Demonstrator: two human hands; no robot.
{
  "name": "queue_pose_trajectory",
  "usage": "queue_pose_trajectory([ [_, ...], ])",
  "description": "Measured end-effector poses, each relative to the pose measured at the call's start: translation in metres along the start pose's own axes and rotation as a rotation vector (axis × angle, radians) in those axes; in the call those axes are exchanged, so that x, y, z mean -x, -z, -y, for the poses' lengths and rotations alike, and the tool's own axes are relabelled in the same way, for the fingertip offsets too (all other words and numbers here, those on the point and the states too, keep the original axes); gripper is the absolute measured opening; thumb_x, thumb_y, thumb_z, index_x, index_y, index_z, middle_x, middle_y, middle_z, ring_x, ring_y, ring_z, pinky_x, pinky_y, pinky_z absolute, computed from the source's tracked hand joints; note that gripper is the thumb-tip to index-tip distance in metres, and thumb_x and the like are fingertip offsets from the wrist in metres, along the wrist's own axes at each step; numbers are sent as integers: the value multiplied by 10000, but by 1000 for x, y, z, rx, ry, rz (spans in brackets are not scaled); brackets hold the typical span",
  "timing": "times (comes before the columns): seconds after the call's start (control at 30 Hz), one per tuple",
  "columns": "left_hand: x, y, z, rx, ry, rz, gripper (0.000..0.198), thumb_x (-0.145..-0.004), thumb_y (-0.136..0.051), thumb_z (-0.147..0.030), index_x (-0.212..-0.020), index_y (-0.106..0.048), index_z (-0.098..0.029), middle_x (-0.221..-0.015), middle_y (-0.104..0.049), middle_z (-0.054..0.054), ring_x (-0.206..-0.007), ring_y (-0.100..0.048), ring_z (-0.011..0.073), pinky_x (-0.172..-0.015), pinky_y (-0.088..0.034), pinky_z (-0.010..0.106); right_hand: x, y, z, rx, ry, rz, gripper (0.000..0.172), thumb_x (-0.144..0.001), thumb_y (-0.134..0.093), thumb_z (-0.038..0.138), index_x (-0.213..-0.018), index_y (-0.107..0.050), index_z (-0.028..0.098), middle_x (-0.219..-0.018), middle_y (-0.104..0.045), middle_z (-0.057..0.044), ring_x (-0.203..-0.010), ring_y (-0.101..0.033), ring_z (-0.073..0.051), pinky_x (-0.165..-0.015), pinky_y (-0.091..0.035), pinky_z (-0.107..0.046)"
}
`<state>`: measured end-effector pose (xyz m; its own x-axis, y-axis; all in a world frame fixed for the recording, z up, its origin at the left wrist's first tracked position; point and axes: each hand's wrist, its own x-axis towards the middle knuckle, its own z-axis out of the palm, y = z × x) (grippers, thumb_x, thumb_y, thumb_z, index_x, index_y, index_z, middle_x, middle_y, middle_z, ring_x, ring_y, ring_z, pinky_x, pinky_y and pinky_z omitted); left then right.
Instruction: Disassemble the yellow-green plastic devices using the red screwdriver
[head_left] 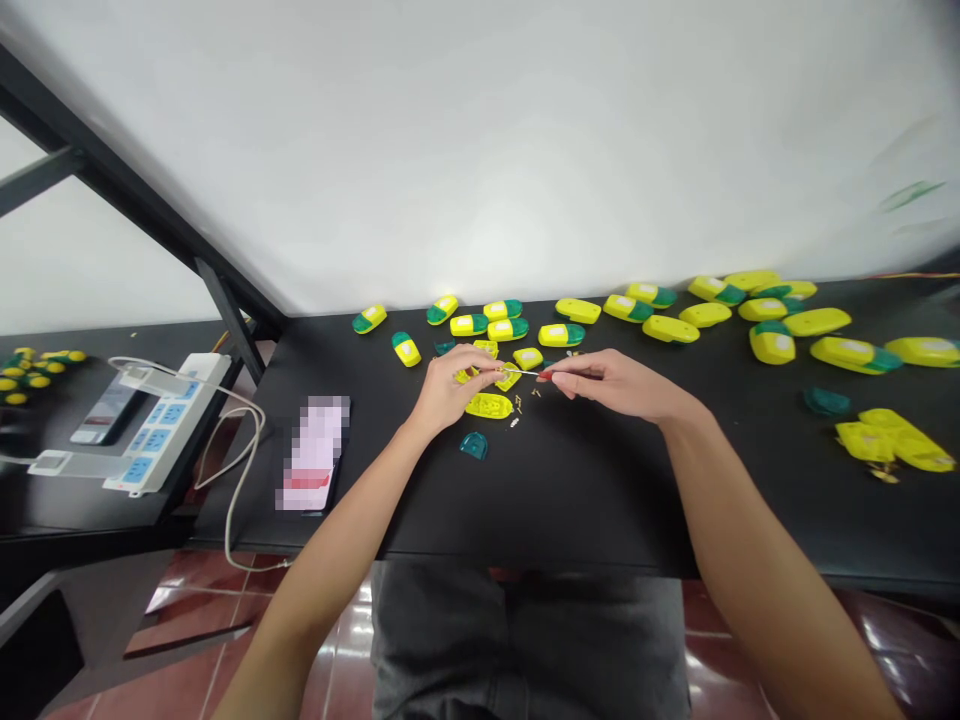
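Observation:
A screwdriver [529, 374] with a red handle and thin metal shaft is gripped in my right hand [607, 383], its shaft pointing left. The far end of that shaft meets the pinched fingertips of my left hand [455, 385]. Whatever those fingers hold is too small to make out. Just below them lies an open yellow shell half [489, 405], hollow side up. Another yellow shell piece [508, 376] is partly behind my left fingers. Several small brass-coloured screws [518, 403] are scattered beside the shell half. A loose green translucent cap [473, 446] rests nearer to me.
Several yellow-and-green cases [508, 329] line the back of the black table [570, 500] along the white wall. Loose yellow shells [896, 440] lie at the right. On the left are a phone [315, 455], a white power strip [166, 425] and a trailing cable [238, 490].

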<state>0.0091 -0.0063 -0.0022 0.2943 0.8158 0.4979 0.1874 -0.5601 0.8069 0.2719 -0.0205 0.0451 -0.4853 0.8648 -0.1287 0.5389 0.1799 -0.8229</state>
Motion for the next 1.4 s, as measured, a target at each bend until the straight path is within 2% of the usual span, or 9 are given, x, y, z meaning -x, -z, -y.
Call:
queue_pose_trajectory([
  [0.2, 1, 0, 3, -6, -31, -2, 252, -888, -771, -465, -883, -804, -215, -901, -783, 68, -881, -709, 187, -809, -569, 329, 1, -1, -1, -65, -59, 124, 698, -883, -416, 852, -643, -527, 206, -653, -472, 2, -640, -395, -143, -630, -330, -314],
  [0.4, 2, -3, 5, 2, -25, 16, 231, -907, -760, -422, -840, -784, -203, -889, -774, 64, -885, -709, 183, -829, -568, 333, -2, -4, -4, -149, -143, 140, 835, -811, -443, 916, -943, -750, 151, -624, -409, 30, -602, -382, -134, -586, -297, -306],
  [0.57, 3, -3, 4, -16, 1, 29, 159, -913, -759, -312, -806, -758, -195, -873, -756, 52, -862, -701, 174, -815, -555, 316, -6, -7, -8, -96, -109, 119, 839, -822, -418, 908, -916, -756, 146, -631, -445, 21, -599, -389, -132, -600, -314, -306],
  [0.77, 4, -5, 3, -40, 35, -13, 133, -889, -745, -190, -761, -711, -190, -837, -725, 29, -811, -674, 160, -778, -535, 303, -10, -13, -9, 22, 4, 39, 659, -917, -406, 749, -857, -712, 168, -657, -544, -10, -621, -474, -158, -629, -353, -312],
  [0.93, 5, -5, 0, -44, 55, -54, 130, -873, -736, -148, -759, -689, -187, -821, -703, 21, -782, -652, 151, -742, -517, 290, -14, -19, -10, 161, 99, -104, 473, -973, -410, 530, -809, -700, 194, -706, -674, -46, -641, -576, -186, -645, -402, -315],
  [1.07, 5, -6, 0, -66, 86, -42, 139, -867, -723, -123, -752, -682, -190, -824, -698, 18, -787, -646, 154, -736, -510, 290, -16, -24, -15, 279, 173, -241, 393, -972, -457, 415, -896, -782, 206, -863, -784, -84, -755, -686, -232, -716, -474, -335],
  [1.23, 6, -8, 3, -57, 111, -63, 148, -856, -728, -127, -736, -670, -191, -801, -690, 11, -768, -638, 148, -737, -505, 288, -17, -28, -22, 363, 263, -376, 337, -968, -511, 356, -975, -822, 228, -1007, -807, -94, -886, -734, -269, -771, -525, -362],
  [1.3, 6, -8, 3, -47, 114, -82, 154, -857, -730, -135, -730, -662, -189, -798, -690, 10, -765, -639, 146, -738, -504, 286, -16, -28, -21, 349, 282, -389, 327, -967, -524, 363, -994, -822, 231, -1033, -804, -95, -929, -735, -274, -802, -534, -367],
  [1.4, 5, -7, 4, -49, 118, -84, 137, -867, -733, -157, -750, -671, -192, -812, -703, 12, -773, -644, 148, -742, -506, 288, -13, -24, -15, 266, 229, -301, 356, -980, -517, 438, -1024, -796, 220, -991, -798, -84, -858, -721, -252, -773, -532, -356],
])
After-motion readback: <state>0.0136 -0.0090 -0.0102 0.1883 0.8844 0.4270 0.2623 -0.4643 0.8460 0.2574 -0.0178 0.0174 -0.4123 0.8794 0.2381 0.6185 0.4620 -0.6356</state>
